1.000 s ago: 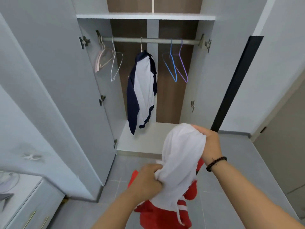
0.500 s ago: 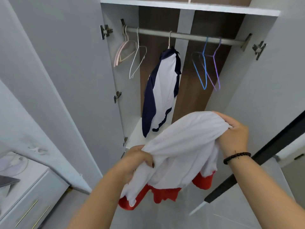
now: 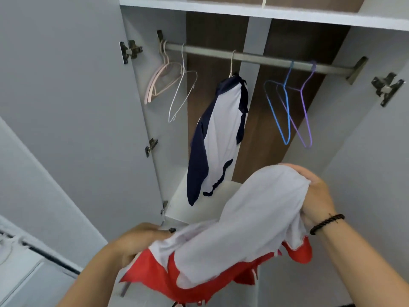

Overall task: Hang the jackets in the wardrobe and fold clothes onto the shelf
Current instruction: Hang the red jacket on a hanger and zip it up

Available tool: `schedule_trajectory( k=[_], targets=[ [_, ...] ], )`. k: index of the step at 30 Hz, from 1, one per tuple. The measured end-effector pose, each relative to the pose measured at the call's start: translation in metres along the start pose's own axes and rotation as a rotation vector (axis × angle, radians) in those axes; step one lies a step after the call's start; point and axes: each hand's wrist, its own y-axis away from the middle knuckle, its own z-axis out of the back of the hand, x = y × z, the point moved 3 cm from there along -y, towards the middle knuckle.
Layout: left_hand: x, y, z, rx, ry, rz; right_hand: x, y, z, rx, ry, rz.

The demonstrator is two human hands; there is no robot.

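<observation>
Head view, hands: left hand [image 3: 135, 242] grips the lower left edge of the red and white jacket [image 3: 239, 227], fingers curled into the cloth; right hand [image 3: 314, 196] clutches the upper right part, fingers folded over bunched white fabric.
Head view, wrist: black beaded bracelet [image 3: 327, 223] sits on the right wrist.
Head view, held garment: the jacket hangs in the air between the two hands in front of the open wardrobe [image 3: 141, 120], white lining outward, red cloth showing along the bottom edge; it touches neither rail nor shelf.
Head view, rail: metal rail [image 3: 254, 57] runs across the wardrobe below the white upper shelf [image 3: 243, 12].
Head view, hung garment: navy and white jacket [image 3: 219, 138] hangs from a pale hanger near the middle of the rail, its sleeve drooping toward the white lower shelf [image 3: 192, 207].
Head view, spare hangers: pink hangers [image 3: 159, 83] at the left end of the rail, a white wire hanger [image 3: 180, 98] just beside them; a blue hanger [image 3: 280, 111] and a purple hanger [image 3: 306, 111] hang together right of the navy jacket.
Head view, doors: both grey doors stand open, metal hinges [image 3: 130, 50] visible on each side.
Head view, lower left: part of a white cabinet [image 3: 20, 273]; its contents are too blurred to tell.
</observation>
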Motion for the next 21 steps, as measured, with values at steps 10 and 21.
schedule_trajectory(
  k=[10, 21],
  targets=[
    [-0.093, -0.137, -0.001, 0.193, -0.490, -0.034, 0.036, -0.046, -0.073, 0.145, -0.092, 0.031],
    [-0.140, -0.169, -0.069, -0.030, 0.108, -0.328, 0.092, -0.036, -0.031, 0.120, 0.251, 0.202]
  ],
)
